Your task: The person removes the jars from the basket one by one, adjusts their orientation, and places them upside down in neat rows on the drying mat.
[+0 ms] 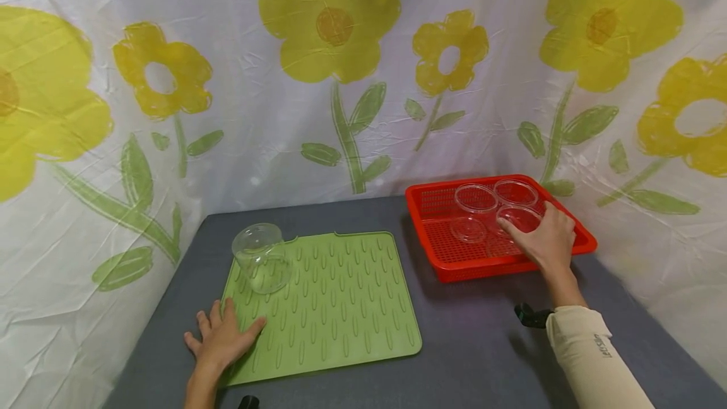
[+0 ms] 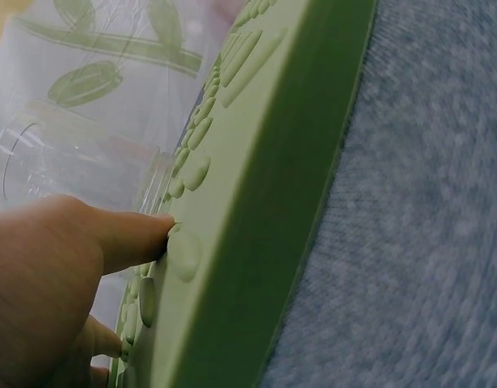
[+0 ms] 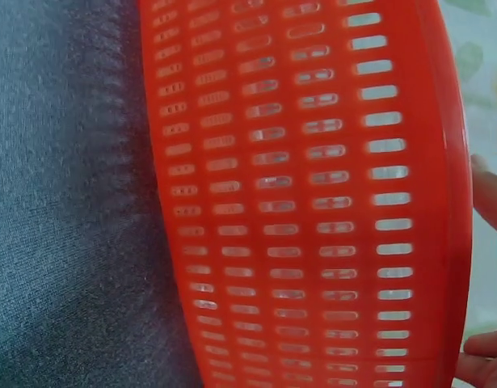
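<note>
My left hand [image 1: 220, 338] rests with spread fingers on the left edge of a green ribbed drying mat [image 1: 341, 302]. In the left wrist view its thumb [image 2: 135, 240] presses the mat's surface. A clear cylindrical jar [image 1: 262, 259] stands on the mat's far left corner, beyond that hand. At the right, my right hand [image 1: 548, 235] reaches over the rim of a red perforated basket [image 1: 454, 265], its thumb and fingers around the top of a clear jar [image 1: 515, 219]. In the right wrist view the basket wall hides that jar, and only parts of the fingers show.
Two more clear jars [image 1: 476, 198] stand in the basket, behind the one in my right hand. A dark grey cloth [image 1: 454, 346] covers the table. Behind and at both sides hangs a white curtain [image 1: 238, 144] with yellow flowers.
</note>
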### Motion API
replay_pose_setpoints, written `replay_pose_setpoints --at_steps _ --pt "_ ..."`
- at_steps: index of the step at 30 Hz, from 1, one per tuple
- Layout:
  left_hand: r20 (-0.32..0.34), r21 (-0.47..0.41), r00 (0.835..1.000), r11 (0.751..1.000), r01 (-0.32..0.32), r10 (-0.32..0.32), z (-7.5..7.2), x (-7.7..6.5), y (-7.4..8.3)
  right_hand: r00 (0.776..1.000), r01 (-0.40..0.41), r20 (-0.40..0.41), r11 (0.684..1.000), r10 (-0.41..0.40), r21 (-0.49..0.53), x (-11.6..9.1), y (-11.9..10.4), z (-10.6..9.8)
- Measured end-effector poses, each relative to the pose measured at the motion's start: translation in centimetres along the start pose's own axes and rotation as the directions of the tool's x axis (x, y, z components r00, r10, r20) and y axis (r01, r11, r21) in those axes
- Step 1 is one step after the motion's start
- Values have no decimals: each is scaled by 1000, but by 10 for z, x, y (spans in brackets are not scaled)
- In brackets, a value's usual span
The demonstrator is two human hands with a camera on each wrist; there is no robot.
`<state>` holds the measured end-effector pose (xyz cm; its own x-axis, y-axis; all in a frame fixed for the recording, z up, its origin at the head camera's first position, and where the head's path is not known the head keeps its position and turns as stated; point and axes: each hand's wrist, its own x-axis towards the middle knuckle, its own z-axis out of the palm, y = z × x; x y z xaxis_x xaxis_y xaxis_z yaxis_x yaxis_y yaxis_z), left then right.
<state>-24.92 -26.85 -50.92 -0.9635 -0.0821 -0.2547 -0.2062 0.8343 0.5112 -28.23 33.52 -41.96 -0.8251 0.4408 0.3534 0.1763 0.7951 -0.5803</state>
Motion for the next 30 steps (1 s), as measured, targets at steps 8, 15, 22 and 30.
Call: replay_pose_setpoints --at_steps 8,15,22,30 --pt "-5 -2 1000 1000 -4 4 1 0 -2 997 -21 75 996 28 -86 5 7 1" --pt "-12 1 1000 1000 0 0 2 3 -2 991 -18 131 991 35 -133 8 9 1" --pt "-12 -3 1000 1000 -8 8 3 3 -4 987 -2 157 986 28 -165 7 8 -1" --pt "-18 -1 1000 1000 -3 3 2 3 -4 989 -5 144 991 24 -132 5 8 0"
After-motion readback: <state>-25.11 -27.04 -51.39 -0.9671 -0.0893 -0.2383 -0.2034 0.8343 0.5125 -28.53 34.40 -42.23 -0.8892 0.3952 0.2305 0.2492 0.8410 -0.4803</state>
